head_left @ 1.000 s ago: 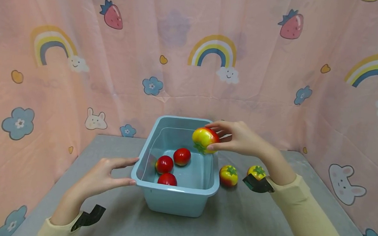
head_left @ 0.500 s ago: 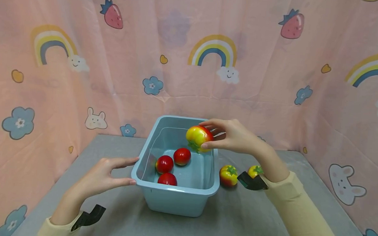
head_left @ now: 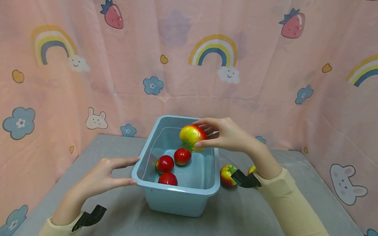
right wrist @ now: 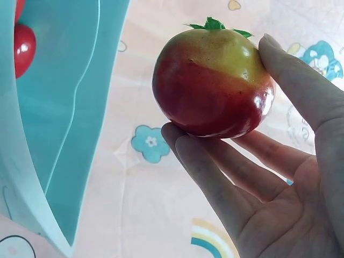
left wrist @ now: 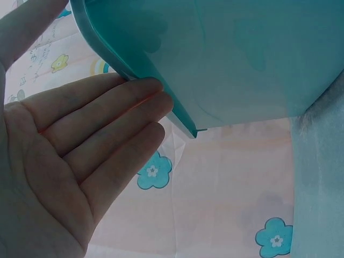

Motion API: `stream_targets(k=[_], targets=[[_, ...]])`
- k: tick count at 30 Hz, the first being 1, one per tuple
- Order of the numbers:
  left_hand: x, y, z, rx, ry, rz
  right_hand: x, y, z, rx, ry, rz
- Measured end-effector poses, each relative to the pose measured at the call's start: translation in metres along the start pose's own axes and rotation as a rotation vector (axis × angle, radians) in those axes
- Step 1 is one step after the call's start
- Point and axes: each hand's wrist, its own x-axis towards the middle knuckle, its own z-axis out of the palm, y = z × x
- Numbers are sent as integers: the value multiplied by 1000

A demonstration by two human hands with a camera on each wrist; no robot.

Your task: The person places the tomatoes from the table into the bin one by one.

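Observation:
Between its thumb and fingers my right hand (head_left: 228, 136) holds a red-and-yellow tomato (head_left: 192, 136) above the far right part of a light blue plastic bin (head_left: 178, 190). Its green leafy top tilts downward in the head view; in the right wrist view the tomato (right wrist: 215, 83) is gripped with the thumb on one side and fingertips on the other. Straight fingers of my left hand (head_left: 100, 179) touch the bin's left rim, and the left wrist view shows them against the bin's edge (left wrist: 180, 115). Inside the bin lie three red tomatoes (head_left: 182, 156).
Right of the bin, a red-and-yellow tomato (head_left: 227, 175) rests on the grey table (head_left: 251, 221). Another yellow one (head_left: 252, 169) is mostly hidden behind my right wrist. A pink patterned curtain (head_left: 130, 75) hangs behind and at both sides.
My right hand has moved left with its tomato, from the bin's right rim to farther over the bin. The left hand and bin have stayed put.

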Motion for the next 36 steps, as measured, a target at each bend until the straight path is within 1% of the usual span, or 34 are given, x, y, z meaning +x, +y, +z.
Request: stream_targets(k=[11, 18, 23, 29, 36], targets=[[-1, 0, 0, -3, 1, -17, 7, 0, 4, 0, -11, 10], [-1, -1, 0, -12, -4, -7, 12, -1, 7, -21, -8, 6], [0, -1, 0, -11, -5, -2, 15, 1, 7, 1, -5, 17], [0, -2, 0, -15, -9, -6, 13, 5, 7, 15, -6, 32], [0, -1, 0, -17, 1, 2, 6, 12, 6, 31, 16, 2]])
